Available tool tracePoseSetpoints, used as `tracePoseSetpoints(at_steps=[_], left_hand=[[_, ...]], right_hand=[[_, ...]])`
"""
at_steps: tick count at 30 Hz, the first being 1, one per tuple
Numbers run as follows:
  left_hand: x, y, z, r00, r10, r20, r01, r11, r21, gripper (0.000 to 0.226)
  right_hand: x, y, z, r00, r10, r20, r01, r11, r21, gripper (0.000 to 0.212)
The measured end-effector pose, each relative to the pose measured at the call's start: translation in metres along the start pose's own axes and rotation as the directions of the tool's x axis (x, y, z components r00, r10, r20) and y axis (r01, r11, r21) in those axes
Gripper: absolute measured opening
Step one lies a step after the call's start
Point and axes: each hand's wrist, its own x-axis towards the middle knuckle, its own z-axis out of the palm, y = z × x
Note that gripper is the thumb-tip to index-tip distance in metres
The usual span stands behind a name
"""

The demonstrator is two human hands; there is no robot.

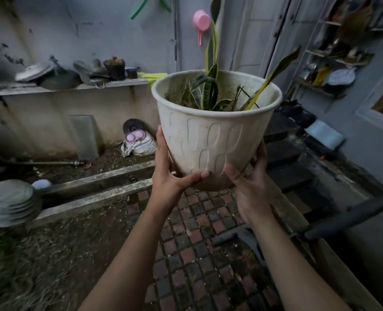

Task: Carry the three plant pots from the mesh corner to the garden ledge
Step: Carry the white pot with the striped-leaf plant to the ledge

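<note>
head-worn view, forward-down, close on hands [208,187]

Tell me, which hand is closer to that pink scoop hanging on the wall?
The left hand, narrowly. The pink scoop hangs high above the white pot, slightly left of its middle. The left hand grips the pot's lower left side; the right hand cups its lower right.

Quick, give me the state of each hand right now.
Left hand: closed around the lower left side of the white plant pot, holding it up.
Right hand: closed around the pot's lower right side and base, sharing the load.
</note>
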Motion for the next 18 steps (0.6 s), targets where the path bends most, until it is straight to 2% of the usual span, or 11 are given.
tracePoseSetpoints(at_steps=[5, 9, 16, 18], left_hand=[[0.077, -0.043, 0.004, 1.000, 0.006, -0.001, -0.006, 0.999, 0.038, 0.139], [0.143, -0.083, 0.008, 1.000, -0.025, -0.019, 0.026, 0.998, 0.060, 0.148], [0.291, -0.195, -0.002, 0.992, -0.105, -0.076, 0.114, 0.986, 0.124, 0.147], [0.328, -0.235, -0.005, 0.989, -0.113, -0.093, 0.125, 0.982, 0.140, 0.148]], right_hand=[[0.074, 0.048, 0.007, 1.000, 0.021, 0.001, -0.021, 0.999, 0.045, 0.107], [0.141, 0.099, 0.009, 0.998, 0.052, 0.021, -0.053, 0.996, 0.076, 0.112], [0.287, 0.235, 0.008, 0.975, 0.204, 0.083, -0.210, 0.975, 0.070, 0.114], [0.322, 0.278, 0.009, 0.974, 0.212, 0.082, -0.215, 0.976, 0.028, 0.113]])
